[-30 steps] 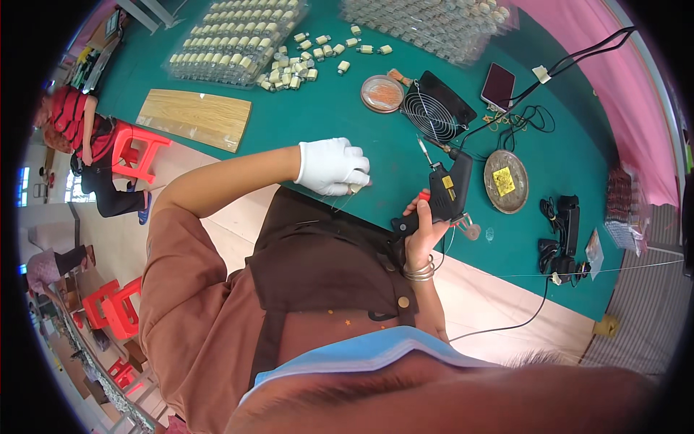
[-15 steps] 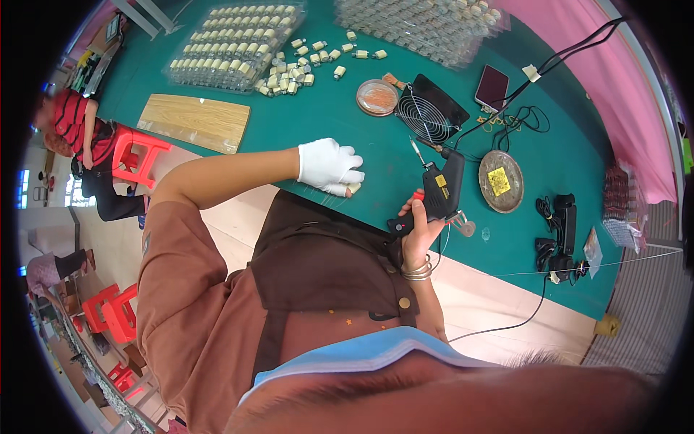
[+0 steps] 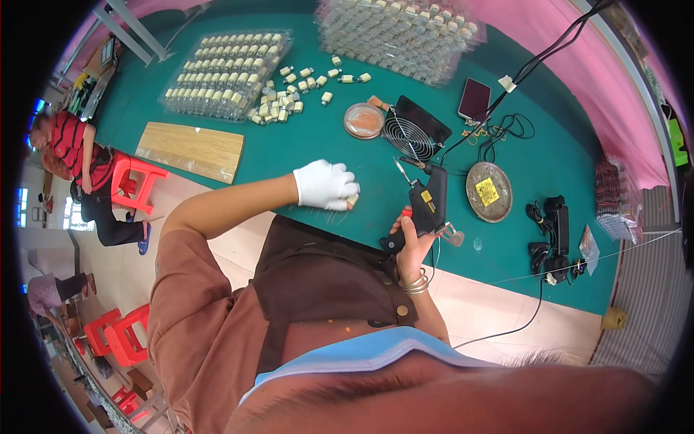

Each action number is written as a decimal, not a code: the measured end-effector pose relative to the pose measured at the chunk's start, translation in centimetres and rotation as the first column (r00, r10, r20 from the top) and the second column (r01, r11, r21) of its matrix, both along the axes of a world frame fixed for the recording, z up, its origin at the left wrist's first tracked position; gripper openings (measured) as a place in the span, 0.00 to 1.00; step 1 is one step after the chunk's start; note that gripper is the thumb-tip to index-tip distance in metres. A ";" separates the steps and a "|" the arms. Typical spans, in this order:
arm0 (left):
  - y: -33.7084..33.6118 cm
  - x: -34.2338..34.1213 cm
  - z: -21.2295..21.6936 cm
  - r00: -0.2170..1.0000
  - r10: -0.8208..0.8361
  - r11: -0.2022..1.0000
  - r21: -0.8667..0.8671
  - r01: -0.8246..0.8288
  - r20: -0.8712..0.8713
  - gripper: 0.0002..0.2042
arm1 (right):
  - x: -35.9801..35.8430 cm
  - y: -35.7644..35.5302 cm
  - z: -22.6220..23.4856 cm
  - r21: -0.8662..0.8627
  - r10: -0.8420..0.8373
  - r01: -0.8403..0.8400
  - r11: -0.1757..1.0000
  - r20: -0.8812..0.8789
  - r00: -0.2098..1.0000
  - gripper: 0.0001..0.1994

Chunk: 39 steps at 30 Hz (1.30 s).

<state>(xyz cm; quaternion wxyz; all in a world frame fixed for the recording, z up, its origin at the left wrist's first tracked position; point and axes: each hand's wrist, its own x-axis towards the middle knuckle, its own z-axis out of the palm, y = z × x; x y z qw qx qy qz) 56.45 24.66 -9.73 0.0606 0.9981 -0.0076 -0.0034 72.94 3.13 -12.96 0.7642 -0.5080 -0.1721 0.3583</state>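
Note:
My left hand (image 3: 322,185), in a white glove, is closed at the table's near edge around a small cream-coloured cylindrical part (image 3: 353,198). Only the part's end shows past the fingertips; the rest is hidden. Thin, hair-like wires (image 3: 334,215) lie at the table edge below that hand. My bare right hand (image 3: 414,246), with bangles at the wrist, grips the handle of a black soldering gun (image 3: 432,197), its thumb near a red trigger. The gun's metal tip (image 3: 402,171) points away and left, apart from the part.
Beyond are loose cream-and-silver parts (image 3: 278,107), filled plastic trays (image 3: 230,71), a wooden board (image 3: 189,150), a round dish (image 3: 363,121), a fan guard (image 3: 409,137), a phone (image 3: 474,100) and a metal plate with a yellow sponge (image 3: 499,210). Cables (image 3: 557,54) hang right. A person sits left.
The view has shifted slightly, so the table items sit a little lower and farther left. Both hands keep their holds; the left hand with the part appears slightly turned.

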 end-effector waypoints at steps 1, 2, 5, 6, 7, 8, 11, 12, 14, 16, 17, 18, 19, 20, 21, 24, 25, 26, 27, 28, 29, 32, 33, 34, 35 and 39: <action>-0.3 0.1 0.1 1.000 -0.002 1.000 0.002 0.002 0.002 0.17 | 0.1 0.0 0.1 0.002 -0.002 0.002 1.000 0.002 1.000 0.13; -0.5 0.1 0.1 0.999 -0.003 1.000 0.013 0.002 0.033 0.17 | 0.1 0.1 0.1 -0.012 -0.004 0.004 1.000 0.019 1.000 0.13; -1.4 0.0 0.1 0.997 0.041 0.999 0.017 -0.043 0.061 0.17 | 0.2 0.1 0.0 -0.025 -0.002 0.002 1.000 0.034 0.999 0.14; -1.6 -0.1 0.0 0.996 0.077 0.997 0.011 -0.078 0.040 0.17 | 0.1 0.0 0.0 -0.026 0.001 0.000 1.000 0.030 1.000 0.14; -1.7 -0.1 -0.1 0.993 0.113 0.994 0.005 -0.113 0.018 0.18 | 0.0 0.0 0.0 -0.027 0.002 -0.002 1.000 0.030 1.000 0.14; -1.7 -0.1 -0.4 0.993 0.120 0.993 0.009 -0.120 0.009 0.18 | 0.0 0.1 0.0 -0.030 0.002 -0.001 1.000 0.036 0.999 0.14; -1.6 0.0 -0.4 0.992 0.128 0.992 0.014 -0.128 0.000 0.18 | -0.1 0.0 0.1 -0.035 0.002 -0.001 0.999 0.039 0.999 0.14; -1.6 0.0 -0.5 0.992 0.128 0.992 0.013 -0.128 -0.001 0.18 | -0.1 0.0 0.2 -0.037 0.003 -0.002 0.999 0.035 0.999 0.14; -1.5 0.0 -0.4 0.988 0.151 0.988 -0.028 -0.151 0.018 0.19 | -0.1 0.0 0.1 -0.038 0.005 -0.004 0.999 0.035 0.999 0.14; -1.3 0.2 0.4 0.978 0.207 0.973 -0.109 -0.205 0.002 0.19 | 0.0 0.0 0.0 -0.036 0.004 -0.003 0.999 0.038 0.999 0.14; -1.2 0.3 0.7 0.965 0.262 0.947 -0.187 -0.260 -0.018 0.19 | 0.0 -0.1 -0.1 -0.032 0.014 -0.013 0.999 0.024 1.000 0.13; -0.9 0.3 1.0 0.965 0.260 0.949 -0.181 -0.258 -0.014 0.19 | 0.1 0.0 -0.1 -0.019 0.024 -0.023 1.000 0.012 1.000 0.13; -0.6 0.0 1.2 0.933 0.358 0.875 -0.360 -0.323 0.034 0.19 | 0.1 0.0 0.0 -0.012 0.021 -0.021 1.000 0.014 1.000 0.13; -0.1 -0.1 1.5 0.887 0.458 0.768 -0.530 -0.359 0.062 0.18 | 0.0 -0.2 0.1 -0.014 0.034 -0.034 0.999 -0.003 0.999 0.14; 0.8 0.0 2.6 0.889 0.452 0.777 -0.522 -0.353 0.072 0.18 | -0.1 -0.2 0.1 -0.010 0.045 -0.045 0.999 -0.017 0.999 0.14; 5.3 1.9 7.7 0.785 0.546 0.760 -0.567 -0.318 0.293 0.15 | 0.1 -0.3 0.2 -0.037 0.056 -0.057 0.998 -0.022 0.998 0.15; 7.8 3.1 9.4 0.754 0.545 0.792 -0.521 -0.319 0.367 0.14 | 0.2 -0.3 0.2 -0.078 0.076 -0.078 0.994 -0.028 0.997 0.15; 10.7 4.3 11.4 0.758 0.512 0.833 -0.448 -0.323 0.405 0.14 | 0.3 -0.2 0.1 -0.069 0.079 -0.080 0.994 -0.021 0.997 0.16; 13.8 5.7 13.3 0.760 0.478 0.868 -0.373 -0.329 0.441 0.13 | 0.4 -0.2 -0.1 -0.060 0.077 -0.078 0.995 -0.017 0.997 0.16; 16.6 7.2 15.1 0.746 0.441 0.896 -0.284 -0.341 0.499 0.14 | 0.3 -0.2 -0.4 -0.073 0.093 -0.094 0.993 -0.021 0.995 0.16; 19.5 9.2 16.4 0.730 0.398 0.916 -0.200 -0.347 0.555 0.15 | 0.5 -0.4 -0.6 -0.092 0.104 -0.105 0.990 -0.018 0.994 0.16; 27.5 14.3 19.7 0.782 0.256 0.915 0.118 -0.385 0.568 0.17 | 0.4 -0.6 -1.1 -0.098 0.137 -0.134 0.986 0.026 0.990 0.17; 28.8 16.6 20.3 0.812 0.248 0.909 0.162 -0.384 0.529 0.18 | 0.6 -0.5 -1.3 -0.089 0.135 -0.129 0.988 0.067 0.989 0.16; 27.7 18.2 22.0 0.852 0.410 0.895 0.035 -0.444 0.325 0.16 | 0.5 -0.4 -0.4 -0.115 0.110 -0.104 0.988 0.046 0.993 0.15; 28.1 20.1 22.0 0.855 0.403 0.898 0.036 -0.438 0.327 0.16 | 0.4 -0.5 -1.3 -0.113 0.103 -0.097 0.989 0.047 0.994 0.15; 30.8 24.8 21.2 0.923 0.385 0.917 0.110 -0.384 0.016 0.18 | 1.3 -1.4 -2.6 -0.248 0.210 -0.194 0.949 0.040 0.977 0.13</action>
